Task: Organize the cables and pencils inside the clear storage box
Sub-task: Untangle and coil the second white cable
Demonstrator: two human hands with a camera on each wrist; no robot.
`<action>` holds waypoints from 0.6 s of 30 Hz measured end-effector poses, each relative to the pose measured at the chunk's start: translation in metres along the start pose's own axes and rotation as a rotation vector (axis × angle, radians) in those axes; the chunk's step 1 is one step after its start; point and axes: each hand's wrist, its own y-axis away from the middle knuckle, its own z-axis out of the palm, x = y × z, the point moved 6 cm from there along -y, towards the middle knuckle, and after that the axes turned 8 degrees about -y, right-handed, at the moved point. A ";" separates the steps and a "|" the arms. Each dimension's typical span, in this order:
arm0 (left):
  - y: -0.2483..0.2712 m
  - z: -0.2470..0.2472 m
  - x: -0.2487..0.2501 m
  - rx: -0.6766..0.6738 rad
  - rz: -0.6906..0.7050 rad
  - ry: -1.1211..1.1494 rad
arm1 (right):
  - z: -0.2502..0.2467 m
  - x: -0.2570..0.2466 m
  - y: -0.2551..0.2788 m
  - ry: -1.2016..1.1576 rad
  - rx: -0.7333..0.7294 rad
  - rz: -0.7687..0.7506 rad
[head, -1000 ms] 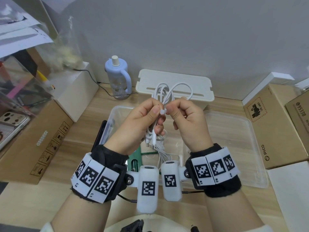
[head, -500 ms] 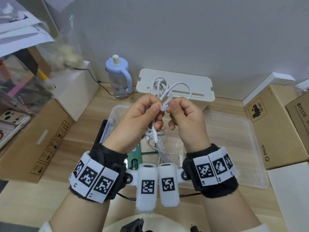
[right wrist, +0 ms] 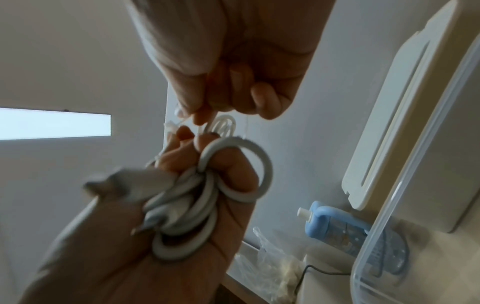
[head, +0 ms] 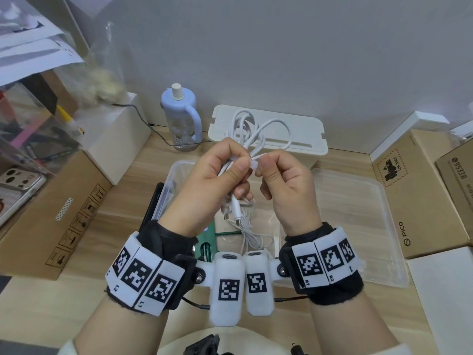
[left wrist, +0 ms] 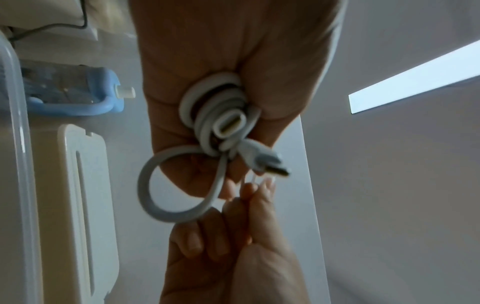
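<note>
Now the left hand is curled tight round a folded bundle of white cable, thumb pressing the strands together, while the right hand pinches the end of a thin white tie between thumb and forefinger right at the bundle's waist. The two hands sit almost touching, held up over the clear storage box. Compared with a second ago they have drawn a little closer together, and the tie end looks pulled further across. I judge the bundle is being cinched, so this cable is nearly ready to go in.

From the left wrist view the coil shows wound inside the fist with one plug poking out; the right wrist view shows the same loops and the tie drawn from above. Two plugs dangle below the hands, and a second, loose white cable lies in the box beneath them. No pencils can be made out from here.

Further out, the box's clear lid lies on the desk to the right. A white container and a blue bottle stand behind, with cardboard boxes at either side.
</note>
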 end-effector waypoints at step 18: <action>0.003 0.001 -0.004 -0.141 -0.163 0.222 | -0.006 -0.002 0.000 -0.050 -0.040 0.028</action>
